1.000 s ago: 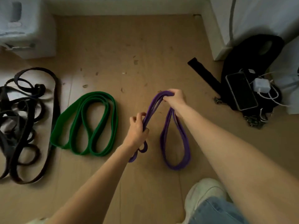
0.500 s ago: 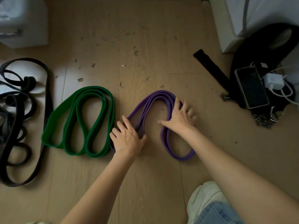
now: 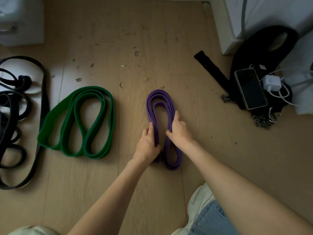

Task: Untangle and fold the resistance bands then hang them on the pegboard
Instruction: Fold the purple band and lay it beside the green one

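I have the purple band (image 3: 160,116) lying on the floor, roughly at its middle, coiled into a narrow upright oval of several stacked turns. My left hand (image 3: 147,144) curls round the left run of the coil, thumb inside and fingers outside, so that grip is holding the band. My right hand (image 3: 179,131) does the same on the right run, fingers along the outer side and thumb tucked inside the loop. The step in hand, as I judge it, is squeezing the two sides together so the fold comes out tidy and compact. To do it well I should keep the turns flat against one another, not let any strand twist or ride up, and press both sides in evenly so the far bend stays round and the near end does not spring open. Rubber like this wants to uncoil, so I should not loosen either grip before the bundle is gathered in one hand. The green band (image 3: 77,122) lies folded on the floor just to the left, apart from mine. The black bands (image 3: 18,119) by the left edge of the floor look tangled and unsorted. No pegboard is in view.
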